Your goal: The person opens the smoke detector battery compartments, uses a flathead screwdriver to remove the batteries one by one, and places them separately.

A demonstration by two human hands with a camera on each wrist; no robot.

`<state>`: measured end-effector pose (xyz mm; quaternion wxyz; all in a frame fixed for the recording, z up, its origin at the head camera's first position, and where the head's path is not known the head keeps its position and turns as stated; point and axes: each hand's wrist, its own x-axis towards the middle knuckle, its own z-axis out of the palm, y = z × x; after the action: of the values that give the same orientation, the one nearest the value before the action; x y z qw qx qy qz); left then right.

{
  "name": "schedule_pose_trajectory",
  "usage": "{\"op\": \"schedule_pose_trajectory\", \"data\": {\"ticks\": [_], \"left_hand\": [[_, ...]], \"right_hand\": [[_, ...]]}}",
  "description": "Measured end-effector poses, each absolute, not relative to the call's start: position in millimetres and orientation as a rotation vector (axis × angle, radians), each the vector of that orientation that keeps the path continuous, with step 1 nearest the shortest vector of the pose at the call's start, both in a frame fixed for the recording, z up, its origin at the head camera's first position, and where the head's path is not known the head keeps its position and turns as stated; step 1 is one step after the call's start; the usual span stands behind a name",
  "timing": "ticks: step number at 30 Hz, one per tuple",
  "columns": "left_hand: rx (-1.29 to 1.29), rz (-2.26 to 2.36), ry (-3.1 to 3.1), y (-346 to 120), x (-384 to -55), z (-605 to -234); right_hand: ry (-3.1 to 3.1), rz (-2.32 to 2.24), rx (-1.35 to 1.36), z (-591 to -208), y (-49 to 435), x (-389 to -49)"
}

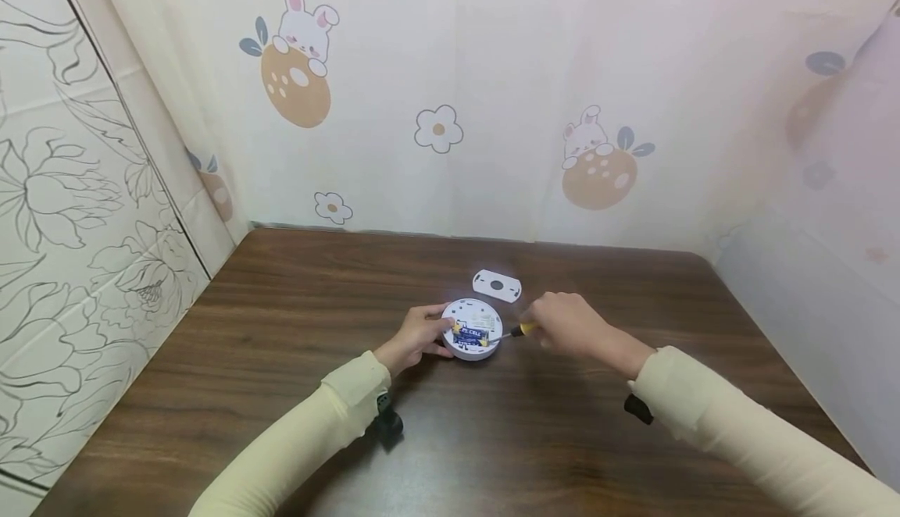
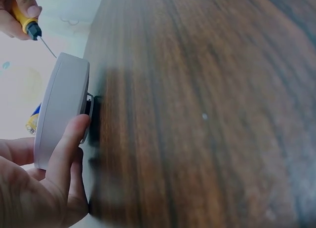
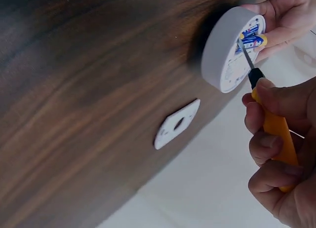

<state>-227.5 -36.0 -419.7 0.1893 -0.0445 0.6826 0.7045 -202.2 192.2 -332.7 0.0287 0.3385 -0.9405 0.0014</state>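
A round white device (image 1: 485, 315), resembling a smoke alarm, is tilted up off the table with its back showing. My left hand (image 1: 416, 335) grips its left edge, thumb and fingers on its rim. In the left wrist view the device (image 2: 63, 107) is seen edge-on. Blue and yellow batteries (image 3: 253, 42) lie in its compartment, one with an end raised above the face. My right hand (image 1: 569, 323) holds a screwdriver (image 3: 277, 132) by its yellow handle. The screwdriver's metal tip reaches into the compartment, right at the batteries.
Just behind the device, a white mounting plate (image 1: 508, 289) with a dark round centre lies flat on the brown wooden table (image 1: 337, 283). Patterned curtains (image 1: 394, 56) stand behind the table's far edge and along the sides.
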Motion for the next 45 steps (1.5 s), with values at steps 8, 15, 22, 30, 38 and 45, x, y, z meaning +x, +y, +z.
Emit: {"op": "schedule_pose_trajectory", "data": {"ticks": [8, 15, 22, 30, 38, 45], "left_hand": [[-0.113, 2.032, 1.927, -33.2, -225.2, -419.7], [-0.114, 2.047, 1.922, -32.7, -224.6, -420.0], [-0.122, 2.026, 1.936, -33.1, -224.9, -419.8], [-0.137, 1.999, 1.958, -33.6, -222.5, -412.9], [-0.18, 2.017, 1.948, -32.1, -227.7, -418.6], [-0.218, 2.003, 1.95, -31.9, -227.1, -419.0]], "right_hand": [[-2.976, 0.209, 0.944, -344.8, 201.1, -203.2], [-3.049, 0.386, 0.85, -353.3, 207.7, -203.4], [-3.057, 0.565, 0.809, -364.8, 215.2, -202.5], [-3.028, 0.69, 0.784, -377.5, 222.0, -202.5], [-2.969, 0.863, 0.817, -388.3, 227.3, -201.4], [-2.968, 0.971, 0.834, -396.2, 230.0, -201.5]]}}
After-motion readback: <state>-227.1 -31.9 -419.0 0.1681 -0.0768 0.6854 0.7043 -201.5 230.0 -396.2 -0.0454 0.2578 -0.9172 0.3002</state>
